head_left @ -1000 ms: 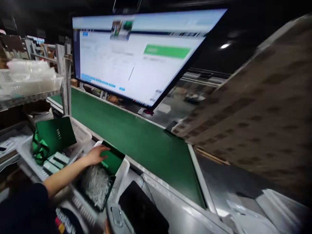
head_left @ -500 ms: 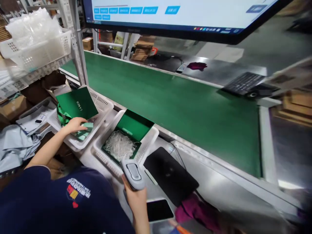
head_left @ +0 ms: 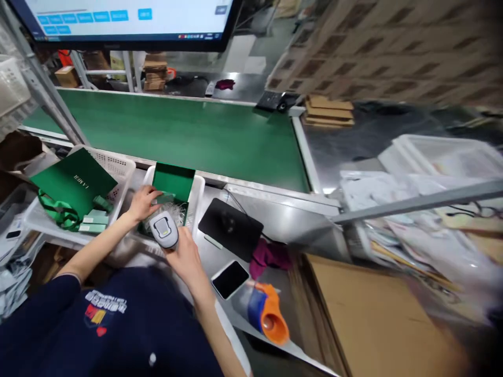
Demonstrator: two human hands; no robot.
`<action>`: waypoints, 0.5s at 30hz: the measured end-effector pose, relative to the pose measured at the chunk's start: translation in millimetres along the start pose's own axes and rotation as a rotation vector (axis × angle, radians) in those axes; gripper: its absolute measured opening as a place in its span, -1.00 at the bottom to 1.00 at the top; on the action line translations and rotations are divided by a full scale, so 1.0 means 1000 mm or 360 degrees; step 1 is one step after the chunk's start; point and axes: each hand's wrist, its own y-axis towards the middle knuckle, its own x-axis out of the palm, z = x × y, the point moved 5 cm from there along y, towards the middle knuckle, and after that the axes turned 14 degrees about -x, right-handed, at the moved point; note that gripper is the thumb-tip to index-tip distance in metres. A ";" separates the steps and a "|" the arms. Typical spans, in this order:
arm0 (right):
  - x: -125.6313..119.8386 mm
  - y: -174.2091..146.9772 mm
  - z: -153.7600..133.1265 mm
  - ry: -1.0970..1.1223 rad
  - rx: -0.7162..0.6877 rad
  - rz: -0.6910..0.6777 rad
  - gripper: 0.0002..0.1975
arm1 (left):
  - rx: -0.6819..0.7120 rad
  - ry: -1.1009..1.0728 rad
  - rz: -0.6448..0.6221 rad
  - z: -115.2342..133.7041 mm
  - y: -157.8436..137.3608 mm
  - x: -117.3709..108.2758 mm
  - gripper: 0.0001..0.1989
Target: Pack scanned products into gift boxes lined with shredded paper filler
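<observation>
My left hand [head_left: 142, 203] is over the open green gift box [head_left: 173, 181], which stands in a white basket [head_left: 198, 191] and holds white shredded paper [head_left: 179, 211]. The fingers are closed on a small pale green box at the gift box's edge. My right hand [head_left: 185, 260] grips a grey handheld scanner [head_left: 164, 231], its head pointing toward the gift box and close to my left hand. To the left, a second white basket [head_left: 121, 166] carries a green paper bag [head_left: 74, 180], green ribbon [head_left: 58, 215] and more small pale green boxes [head_left: 93, 220].
A green conveyor belt [head_left: 181, 131] runs behind the baskets under a large monitor [head_left: 118, 21]. On the steel bench lie a black pad [head_left: 230, 228], a phone [head_left: 230, 279], a magenta cloth [head_left: 271, 255] and an orange tape dispenser [head_left: 267, 317]. Cardboard [head_left: 373, 314] and white trays [head_left: 444, 152] are at the right.
My left hand went from the gift box to the left basket, took a small pale green box, and returned to the gift box. The scanner came up beside it. My head turned down and right.
</observation>
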 end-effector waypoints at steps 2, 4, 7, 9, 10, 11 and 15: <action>-0.004 -0.010 0.010 0.0061 0.0076 0.0120 -0.75 | -0.0060 -0.0005 -0.0129 0.005 0.023 0.021 -0.75; -0.009 -0.021 0.018 0.0188 0.0127 0.0278 -0.75 | -0.0141 -0.0006 -0.0210 0.010 0.050 0.041 -0.78; -0.013 -0.035 0.024 0.0348 0.0219 0.0414 -0.68 | -0.0234 -0.0007 -0.0238 0.020 0.092 0.067 -0.73; -0.016 -0.042 0.028 0.0379 0.0287 0.0431 -0.64 | -0.0277 -0.0003 -0.0239 0.027 0.111 0.076 -0.68; -0.018 -0.045 0.030 0.0381 0.0328 0.0436 -0.62 | -0.0285 -0.0003 -0.0234 0.031 0.118 0.075 -0.67; -0.020 -0.049 0.034 0.0388 0.0375 0.0444 -0.59 | -0.0286 -0.0007 -0.0225 0.034 0.121 0.069 -0.67; -0.024 -0.066 0.058 0.0463 0.0618 0.0507 -0.47 | -0.0232 0.0070 -0.0156 0.020 0.108 -0.002 -0.58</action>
